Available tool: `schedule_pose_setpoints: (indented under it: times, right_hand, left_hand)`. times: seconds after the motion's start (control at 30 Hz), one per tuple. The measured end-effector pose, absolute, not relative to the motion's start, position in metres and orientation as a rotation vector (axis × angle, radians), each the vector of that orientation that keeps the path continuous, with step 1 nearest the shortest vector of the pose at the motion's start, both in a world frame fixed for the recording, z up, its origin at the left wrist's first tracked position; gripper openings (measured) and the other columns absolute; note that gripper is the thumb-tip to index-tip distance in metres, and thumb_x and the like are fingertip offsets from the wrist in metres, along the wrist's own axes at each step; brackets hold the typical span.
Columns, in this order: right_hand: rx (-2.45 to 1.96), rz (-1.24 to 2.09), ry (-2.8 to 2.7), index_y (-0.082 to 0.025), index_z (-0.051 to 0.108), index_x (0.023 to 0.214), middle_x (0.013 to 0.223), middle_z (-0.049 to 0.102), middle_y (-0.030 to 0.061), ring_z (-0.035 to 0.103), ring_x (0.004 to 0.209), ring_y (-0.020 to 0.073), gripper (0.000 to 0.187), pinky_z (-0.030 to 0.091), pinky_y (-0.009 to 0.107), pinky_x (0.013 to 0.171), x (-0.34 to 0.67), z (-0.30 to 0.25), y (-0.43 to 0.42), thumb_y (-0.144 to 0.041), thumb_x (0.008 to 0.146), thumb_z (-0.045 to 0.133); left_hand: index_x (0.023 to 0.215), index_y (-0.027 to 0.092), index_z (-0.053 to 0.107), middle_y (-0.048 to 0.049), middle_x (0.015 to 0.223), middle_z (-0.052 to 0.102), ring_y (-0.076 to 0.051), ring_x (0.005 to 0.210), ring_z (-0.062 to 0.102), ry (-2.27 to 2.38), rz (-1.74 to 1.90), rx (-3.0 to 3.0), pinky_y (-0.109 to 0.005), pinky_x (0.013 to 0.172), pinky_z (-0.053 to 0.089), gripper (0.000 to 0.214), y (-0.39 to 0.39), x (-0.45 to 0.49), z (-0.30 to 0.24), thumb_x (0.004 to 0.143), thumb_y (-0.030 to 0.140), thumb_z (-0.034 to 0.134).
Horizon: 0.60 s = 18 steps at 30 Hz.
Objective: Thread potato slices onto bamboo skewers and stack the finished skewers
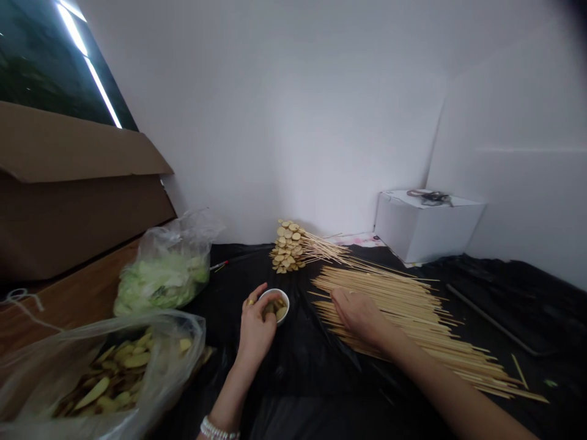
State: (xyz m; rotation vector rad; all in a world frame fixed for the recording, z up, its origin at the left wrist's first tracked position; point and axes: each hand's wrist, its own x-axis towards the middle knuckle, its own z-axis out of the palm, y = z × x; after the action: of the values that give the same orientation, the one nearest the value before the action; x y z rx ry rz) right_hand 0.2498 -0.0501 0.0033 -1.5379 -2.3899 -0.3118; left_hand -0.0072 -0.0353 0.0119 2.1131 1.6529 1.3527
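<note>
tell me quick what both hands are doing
Left hand: curled at the rim of a white bowl, fingers among the slices; can't tell if it's holding one.
Right hand: open, lying flat on the loose skewers.

Left hand (254,327) reaches into a white bowl (280,297), right hand (359,316) rests on bamboo skewers (403,305).

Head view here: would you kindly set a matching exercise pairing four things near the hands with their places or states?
Things:
1. left hand
2. right hand
3. small white bowl
4. clear plastic bag of green leaves

Places or states:
A. resting on loose bamboo skewers
B. beside a cardboard box
C. holding pale slices
D. at the bowl's rim, fingers reaching inside

Pairs: 1-D, 2-A, 3-C, 4-B.
</note>
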Motion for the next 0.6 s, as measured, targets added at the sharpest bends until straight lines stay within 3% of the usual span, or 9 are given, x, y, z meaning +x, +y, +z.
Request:
schedule_pose_setpoints:
  times: [0.17, 0.6]
  right_hand:
    - [-1.56, -0.284, -2.375, -0.017, 0.055, 0.095, 0.085, 0.062, 0.0058, 0.056, 0.073, 0.0171, 0.023, 0.029, 0.028, 0.06, 0.2499, 0.0017, -0.0496, -0.016, 0.097, 0.033]
    - [-1.554, -0.288, -2.346, -0.017, 0.055, 0.095, 0.082, 0.063, 0.0055, 0.057, 0.072, 0.0164, 0.02, 0.032, 0.027, 0.061, 0.252, 0.0009, -0.0497, -0.016, 0.095, 0.035]
  left_hand:
    - [0.095, 0.024, 0.071, -0.0041, 0.119, 0.063, -0.021, 0.11, 0.058, 1.52, 1.272, 2.099, -0.04, 0.102, 0.041, 0.049, -0.0363, -0.0045, 0.0088, 0.063, 0.001, 0.043]
    - [0.098, 0.025, 0.069, -0.0034, 0.106, 0.065, -0.023, 0.1, 0.055, 1.642, 1.182, 2.173, -0.039, 0.092, 0.043, 0.036, -0.042, -0.0008, 0.0146, 0.068, 0.01, 0.054]
